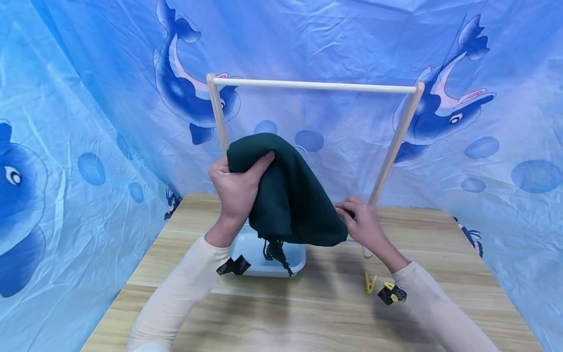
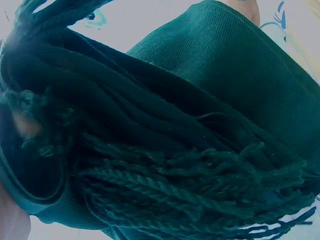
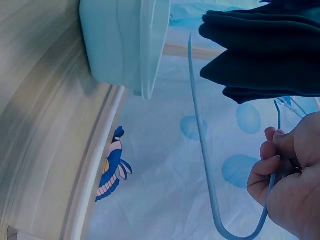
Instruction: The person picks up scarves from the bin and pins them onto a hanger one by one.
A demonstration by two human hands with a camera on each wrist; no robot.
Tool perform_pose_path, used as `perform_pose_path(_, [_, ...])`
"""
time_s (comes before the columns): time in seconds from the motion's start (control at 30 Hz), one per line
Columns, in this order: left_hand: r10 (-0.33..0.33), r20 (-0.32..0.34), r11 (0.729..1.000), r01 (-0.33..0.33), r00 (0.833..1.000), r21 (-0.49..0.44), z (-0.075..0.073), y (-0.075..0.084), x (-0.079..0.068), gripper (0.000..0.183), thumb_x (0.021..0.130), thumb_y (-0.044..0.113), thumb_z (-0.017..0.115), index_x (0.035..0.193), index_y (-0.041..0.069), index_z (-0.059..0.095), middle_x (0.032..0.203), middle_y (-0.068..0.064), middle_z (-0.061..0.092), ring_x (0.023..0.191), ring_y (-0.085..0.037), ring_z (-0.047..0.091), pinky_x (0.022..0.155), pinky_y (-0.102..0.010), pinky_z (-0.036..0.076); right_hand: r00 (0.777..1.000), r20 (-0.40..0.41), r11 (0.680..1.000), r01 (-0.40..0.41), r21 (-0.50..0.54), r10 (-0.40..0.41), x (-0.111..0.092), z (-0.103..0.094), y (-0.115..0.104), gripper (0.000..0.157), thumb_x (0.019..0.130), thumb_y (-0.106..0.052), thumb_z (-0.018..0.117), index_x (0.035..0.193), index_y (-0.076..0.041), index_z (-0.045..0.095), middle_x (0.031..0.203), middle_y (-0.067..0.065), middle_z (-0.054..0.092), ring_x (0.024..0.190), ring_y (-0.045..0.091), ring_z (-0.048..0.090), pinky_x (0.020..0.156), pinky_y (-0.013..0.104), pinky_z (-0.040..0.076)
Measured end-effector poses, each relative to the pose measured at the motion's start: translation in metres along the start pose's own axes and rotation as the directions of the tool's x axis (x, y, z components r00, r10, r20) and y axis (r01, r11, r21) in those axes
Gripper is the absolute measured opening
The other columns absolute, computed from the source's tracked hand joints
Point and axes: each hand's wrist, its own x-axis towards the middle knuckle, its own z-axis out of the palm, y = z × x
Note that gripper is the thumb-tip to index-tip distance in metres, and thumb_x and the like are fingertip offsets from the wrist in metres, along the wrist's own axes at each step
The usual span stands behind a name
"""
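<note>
Mid-frame, our left hand (image 1: 237, 189) grips a dark-green fringed cloth scarf (image 1: 292, 200); at centre right our right hand (image 1: 364, 223) curls round a thin pale-blue wire hanger (image 3: 204, 145). We seem to be joining them, which calls for aligning hanger and folds.

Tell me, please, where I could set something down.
The tabletop is bare in front of the tub, between the sleeves, and right of the rack's right leg; it's crowded around the yellow clothespin beside the right sleeve.
</note>
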Motion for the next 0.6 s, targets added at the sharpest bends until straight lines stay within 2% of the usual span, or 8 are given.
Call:
perform_pose_path(0.13, [0.017,0.002,1.000,-0.017,1.000,-0.002,0.0015,-0.0010,0.0009,0.013,0.083,0.004,0.083,0.095,-0.001,0.079,0.091,-0.007,0.078,0.084,-0.023,0.074,0.085,-0.041,0.058,1.000,0.023,0.999,-0.022,0.031,0.021,-0.0008,-0.0023,-0.0009,0.015,0.097,0.001,0.065,0.104,0.000,0.078,0.078,0.000,0.057,0.063,0.010,0.046,0.056,0.026,0.040])
perform_pose_path(0.4, [0.031,-0.015,0.999,-0.031,0.999,-0.021,0.0024,-0.0034,0.0032,0.016,0.083,0.004,0.083,0.097,-0.002,0.079,0.092,-0.004,0.078,0.087,-0.022,0.074,0.087,-0.041,0.057,0.996,0.080,0.999,-0.031,0.020,0.030,-0.0032,-0.0040,-0.0017,0.020,0.097,0.007,0.061,0.097,-0.003,0.079,0.076,-0.001,0.057,0.063,0.011,0.046,0.058,0.027,0.041])
perform_pose_path(0.6, [0.038,-0.014,0.999,-0.038,0.999,-0.015,0.0008,-0.0045,0.0020,0.014,0.083,0.008,0.084,0.095,0.000,0.080,0.091,-0.003,0.078,0.085,-0.021,0.074,0.085,-0.039,0.057,0.996,0.082,0.997,-0.048,0.059,0.043,-0.0021,-0.0079,-0.0057,0.018,0.099,0.003,0.061,0.104,-0.002,0.078,0.079,-0.001,0.058,0.063,0.011,0.045,0.057,0.027,0.040])
